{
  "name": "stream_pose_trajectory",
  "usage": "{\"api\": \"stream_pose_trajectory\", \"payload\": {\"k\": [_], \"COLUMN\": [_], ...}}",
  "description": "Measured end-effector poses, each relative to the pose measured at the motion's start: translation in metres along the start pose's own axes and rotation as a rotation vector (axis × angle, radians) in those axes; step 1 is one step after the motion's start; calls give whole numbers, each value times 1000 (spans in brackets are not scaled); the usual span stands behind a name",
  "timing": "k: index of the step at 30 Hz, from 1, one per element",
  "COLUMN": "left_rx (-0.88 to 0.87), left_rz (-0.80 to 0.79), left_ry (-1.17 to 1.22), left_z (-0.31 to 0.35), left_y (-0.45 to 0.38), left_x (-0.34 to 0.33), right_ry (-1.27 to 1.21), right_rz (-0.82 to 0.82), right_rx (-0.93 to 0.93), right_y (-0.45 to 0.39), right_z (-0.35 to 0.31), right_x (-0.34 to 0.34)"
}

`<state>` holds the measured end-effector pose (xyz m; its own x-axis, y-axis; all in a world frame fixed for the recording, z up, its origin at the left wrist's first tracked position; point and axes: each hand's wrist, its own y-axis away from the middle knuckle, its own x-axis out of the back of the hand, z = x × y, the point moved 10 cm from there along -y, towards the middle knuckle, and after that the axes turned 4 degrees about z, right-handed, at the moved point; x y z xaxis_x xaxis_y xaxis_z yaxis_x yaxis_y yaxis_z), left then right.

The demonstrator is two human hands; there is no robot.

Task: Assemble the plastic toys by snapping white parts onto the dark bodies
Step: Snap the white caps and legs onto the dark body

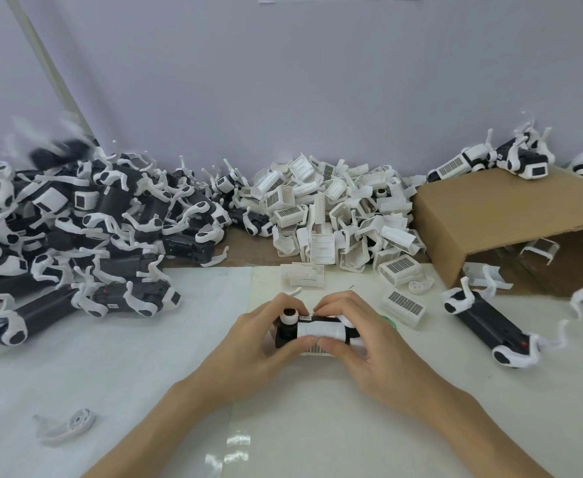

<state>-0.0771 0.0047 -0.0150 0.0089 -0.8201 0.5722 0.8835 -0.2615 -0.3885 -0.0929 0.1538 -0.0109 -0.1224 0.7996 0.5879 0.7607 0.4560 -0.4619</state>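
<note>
A dark toy body (284, 334) with a white cover part (321, 329) over its middle sits low above the white table sheet (110, 367) at the centre. My left hand (259, 343) grips its left end, thumb at the front and fingers curled over the top by a round white wheel piece (289, 317). My right hand (369, 343) grips the right end the same way, its thumb pressing the cover's front edge. Both thumbs nearly meet. The toy's right end is hidden under my right fingers.
A large heap of dark bodies with white legs (76, 222) fills the left. A pile of white grille covers (338, 215) lies behind my hands. A tipped cardboard box (504, 215) stands at right, one dark body (490, 326) beside it. A loose white leg (65, 427) lies near left.
</note>
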Motion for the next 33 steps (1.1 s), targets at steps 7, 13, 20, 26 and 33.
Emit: {"api": "stream_pose_trajectory", "payload": {"k": [7,13,20,26,33], "left_rx": [3,143,-157,-233,-283], "left_rz": [55,131,426,233,249], "left_ry": [47,227,-297,-195,-234], "left_z": [-3,-14,29,36,38], "left_y": [-4,-4,3,0,1], "left_x": [2,8,39,10,10], "right_ry": [-9,-113,-403,-557,-607], "right_rz": [0,175,362,272,238], "right_rx": [-5,-105,-388,-612,-649], "right_y": [-4,-4,3,9,11], "right_z": [-1,5,24,37,32], "right_x": [2,24,33,20,16]}}
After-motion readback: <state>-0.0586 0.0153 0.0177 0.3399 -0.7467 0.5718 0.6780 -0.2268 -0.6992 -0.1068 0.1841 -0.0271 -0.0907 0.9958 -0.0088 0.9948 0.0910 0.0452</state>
